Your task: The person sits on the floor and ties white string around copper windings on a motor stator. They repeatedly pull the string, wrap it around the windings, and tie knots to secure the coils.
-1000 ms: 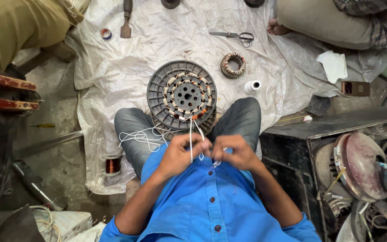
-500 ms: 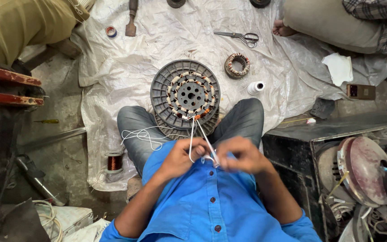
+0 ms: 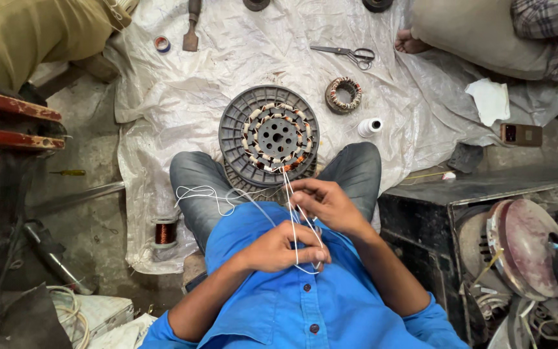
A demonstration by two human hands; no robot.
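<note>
White thread [image 3: 292, 213] runs taut from the round stator [image 3: 269, 134] between my knees back to both hands, which I read as keeping tension on the lacing. My left hand [image 3: 278, 249] is closed around a loop of it against the blue shirt [image 3: 305, 304]; my right hand [image 3: 327, 203], just past it toward 1 o'clock, pinches the strands. Slack trails toward 9 o'clock over my knee. Scissors [image 3: 347, 55] and a thread spool [image 3: 369, 126] lie toward 12 and 1 o'clock on the plastic sheet [image 3: 182, 97]. Fingertips hide any knot, and I cannot tell where on the windings the thread is tied.
</note>
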